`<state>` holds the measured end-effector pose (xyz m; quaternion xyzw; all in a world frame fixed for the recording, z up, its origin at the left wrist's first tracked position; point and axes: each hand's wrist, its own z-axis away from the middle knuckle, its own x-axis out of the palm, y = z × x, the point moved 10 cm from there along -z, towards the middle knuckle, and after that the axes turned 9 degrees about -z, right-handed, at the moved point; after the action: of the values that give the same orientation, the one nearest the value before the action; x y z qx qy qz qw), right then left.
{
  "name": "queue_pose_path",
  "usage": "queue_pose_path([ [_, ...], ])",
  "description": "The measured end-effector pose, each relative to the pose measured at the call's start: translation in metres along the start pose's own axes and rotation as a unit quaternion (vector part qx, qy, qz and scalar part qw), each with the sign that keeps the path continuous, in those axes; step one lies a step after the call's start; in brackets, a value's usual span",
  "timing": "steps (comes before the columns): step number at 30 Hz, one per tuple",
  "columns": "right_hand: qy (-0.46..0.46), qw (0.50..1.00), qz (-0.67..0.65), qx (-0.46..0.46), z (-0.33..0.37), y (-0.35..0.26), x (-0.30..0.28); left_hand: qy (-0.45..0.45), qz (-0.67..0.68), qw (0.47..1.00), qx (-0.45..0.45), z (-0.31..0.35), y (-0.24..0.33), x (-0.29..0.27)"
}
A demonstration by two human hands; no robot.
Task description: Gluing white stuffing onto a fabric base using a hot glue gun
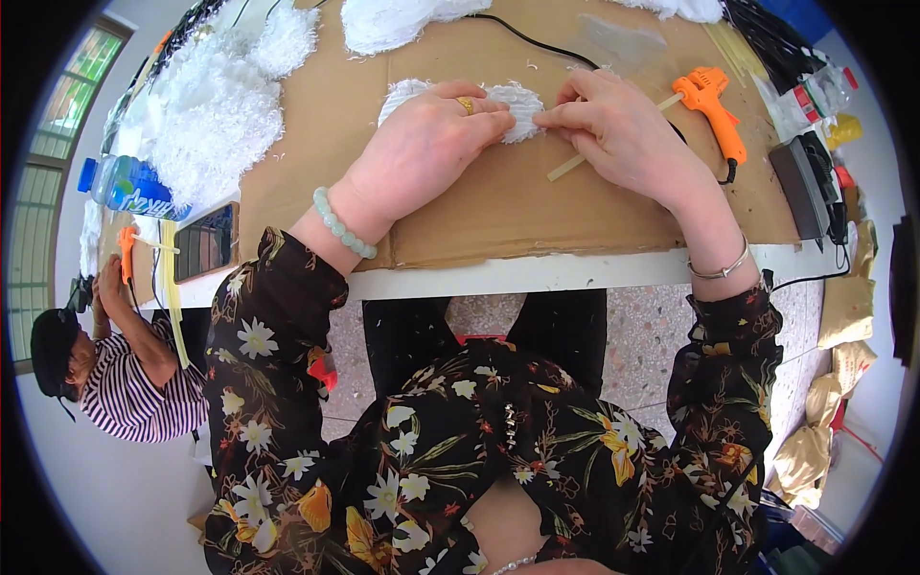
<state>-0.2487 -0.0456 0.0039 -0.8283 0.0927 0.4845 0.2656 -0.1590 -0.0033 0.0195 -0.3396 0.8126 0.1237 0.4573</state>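
A white fringed piece of fabric-like material [522, 107] lies on the brown cardboard [460, 213] in front of me. My left hand [431, 144] rests over its middle, fingers bent together and pressing on it; part of the piece is hidden under the hand. At its right edge, my right hand [623, 134] pinches with thumb and forefinger. A pale glue stick [569, 169] passes beneath my right hand, in line with the back of an orange glue gun [714, 110] that lies to the right.
Fluffy white fringe [220, 115] is heaped at the left, near a blue-labelled bottle [134, 185] and a phone [207, 241]. More white pieces [402, 21] lie at the back. A dark box [803, 187] stands right. At far left, a person [134, 374] holds another orange glue gun [127, 253].
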Motion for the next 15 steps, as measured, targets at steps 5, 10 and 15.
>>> queue_pose_path([
  [5, 0.009, 1.0, -0.016, 0.004, -0.001, -0.003, -0.005, -0.008, -0.012, 1.0, -0.007, 0.001, 0.0, 0.0],
  [10, 0.009, 1.0, -0.015, 0.002, -0.002, -0.001, -0.005, 0.005, -0.005, 1.0, -0.017, 0.003, -0.004, 0.002],
  [15, 0.04, 0.998, -0.043, -0.015, -0.009, -0.016, -0.006, -0.015, -0.046, 0.999, 0.009, 0.004, 0.0, -0.003],
])
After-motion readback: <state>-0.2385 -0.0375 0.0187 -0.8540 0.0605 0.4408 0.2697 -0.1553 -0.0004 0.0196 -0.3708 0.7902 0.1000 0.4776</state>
